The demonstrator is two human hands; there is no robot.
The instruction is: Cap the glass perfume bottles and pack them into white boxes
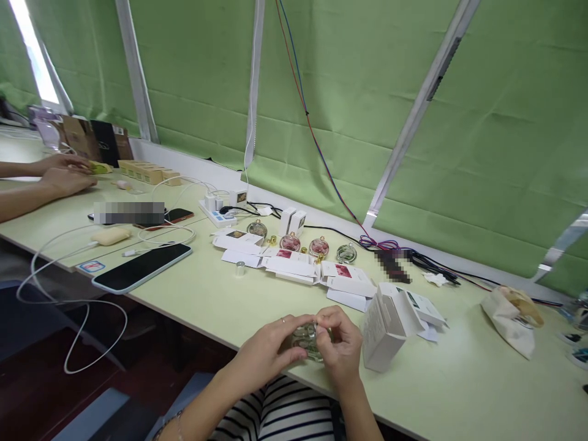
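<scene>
A round, clear glass perfume bottle (307, 340) with greenish content is between my two hands near the table's front edge. My left hand (272, 348) is wrapped round its left side, thumb at the front. My right hand (342, 346) pinches at the top right of the bottle; what lies under those fingertips is hidden. An upright white box (383, 334) with its flaps open stands just right of my right hand. Behind, several similar round bottles stand in a row, among them a pink one (318, 247) and a green one (346, 253). Small gold caps (319, 260) lie near them.
Flattened white boxes (290, 266) lie in front of the bottles. A silver cap (240, 267), a phone (143, 268) and white cables are to the left. A cloth bag (508, 321) lies right. A co-worker's hands (67, 174) rest on the far-left table.
</scene>
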